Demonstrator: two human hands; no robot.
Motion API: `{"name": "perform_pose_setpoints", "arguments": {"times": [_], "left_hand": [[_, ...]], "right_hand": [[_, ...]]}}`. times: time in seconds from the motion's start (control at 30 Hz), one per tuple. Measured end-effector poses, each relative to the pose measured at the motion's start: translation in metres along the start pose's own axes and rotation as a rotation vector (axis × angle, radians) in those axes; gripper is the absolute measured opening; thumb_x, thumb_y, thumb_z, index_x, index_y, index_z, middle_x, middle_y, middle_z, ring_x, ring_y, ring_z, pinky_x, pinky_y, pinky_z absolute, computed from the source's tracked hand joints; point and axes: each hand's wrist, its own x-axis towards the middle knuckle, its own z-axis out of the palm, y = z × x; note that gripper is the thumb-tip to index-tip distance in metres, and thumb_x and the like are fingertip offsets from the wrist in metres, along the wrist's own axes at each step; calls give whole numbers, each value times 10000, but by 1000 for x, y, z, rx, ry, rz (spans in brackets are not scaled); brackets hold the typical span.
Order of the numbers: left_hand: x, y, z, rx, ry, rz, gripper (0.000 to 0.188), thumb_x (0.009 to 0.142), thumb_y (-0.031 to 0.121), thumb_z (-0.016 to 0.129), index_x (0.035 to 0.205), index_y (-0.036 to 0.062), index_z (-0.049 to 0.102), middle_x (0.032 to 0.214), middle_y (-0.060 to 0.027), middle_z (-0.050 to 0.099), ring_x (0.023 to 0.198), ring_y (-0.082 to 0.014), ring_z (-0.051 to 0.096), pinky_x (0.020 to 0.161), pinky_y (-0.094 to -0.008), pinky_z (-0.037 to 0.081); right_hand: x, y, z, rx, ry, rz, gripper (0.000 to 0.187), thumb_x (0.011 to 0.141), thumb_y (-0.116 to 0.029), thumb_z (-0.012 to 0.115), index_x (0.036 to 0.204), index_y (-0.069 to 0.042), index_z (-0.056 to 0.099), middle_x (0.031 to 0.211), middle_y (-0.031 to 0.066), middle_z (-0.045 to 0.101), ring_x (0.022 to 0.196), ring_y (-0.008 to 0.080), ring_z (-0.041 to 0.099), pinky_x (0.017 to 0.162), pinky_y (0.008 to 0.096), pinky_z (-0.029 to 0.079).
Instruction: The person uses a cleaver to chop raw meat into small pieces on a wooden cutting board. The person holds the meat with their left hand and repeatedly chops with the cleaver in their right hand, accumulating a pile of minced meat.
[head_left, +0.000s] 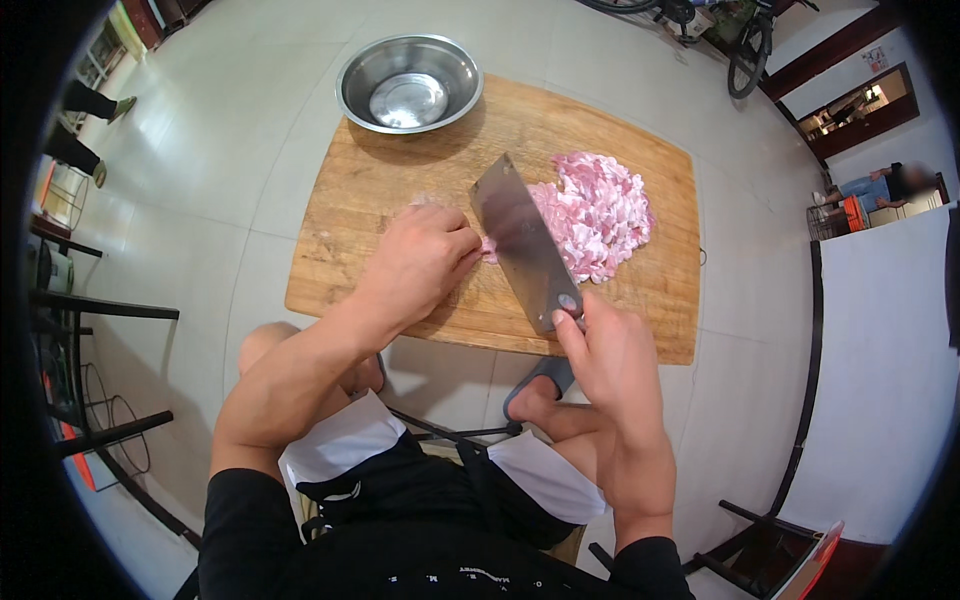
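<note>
My right hand [612,345] grips the handle of a broad steel cleaver [528,240], its blade reaching up and to the left over the wooden board [340,215]. Just left of the blade, my left hand [422,258] is closed with curled fingers on a strip of pale pink raw meat [488,250]; most of the strip is hidden under the hand. To the right of the cleaver lies a spread heap of cut pink and white meat [600,220]. The blade hides part of that heap.
A steel bowl [362,92] stands at the board's far left corner. Black stool legs [110,305] are on the left, and a white-topped table [880,400] is on the right. A bicycle [748,60] stands beyond. Other people's legs [85,130] and a seated person [885,190] are farther off.
</note>
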Motion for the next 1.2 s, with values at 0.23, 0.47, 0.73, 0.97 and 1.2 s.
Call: {"name": "perform_pose_setpoints", "arguments": {"times": [0.23,0.47,0.73,0.97,1.2], "left_hand": [[-2,2,3,20,10,12,120,949,187,803,947,69,778,988,-84,718,1011,-310,695,921,-465,538],[-3,-1,11,-4,-17,28,89,920,157,807,946,75,782,983,-82,712,1005,-310,697,913,-461,523],[1,-2,9,-34,22,6,115,891,164,853,918,80,779,966,-94,708,962,-338,695,897,-483,523],[7,6,-4,18,3,-165,312,905,209,874,1157,70,752,1203,-119,720,1159,-357,677,1019,-483,529],[14,5,16,-29,84,-29,381,951,248,845,1251,46,724,1323,-152,692,1256,-391,652,1082,-493,528]], "right_hand": [[-15,-19,-6,-151,-87,-24,277,1104,-276,648,1028,-11,637,847,255,766,806,497,747,734,608,576],[9,-37,9,-179,-101,-78,268,1121,-228,602,996,6,640,825,287,754,804,502,758,764,605,600],[53,-9,26,42,30,-80,303,1086,-300,661,1066,-2,712,870,294,764,814,516,750,742,598,582],[26,18,0,595,-77,244,216,1086,-218,708,1107,-3,715,672,44,623,508,129,597,498,361,471],[21,17,-5,565,-19,237,213,1084,-203,717,1042,4,689,652,26,608,497,131,597,487,358,466]]}}
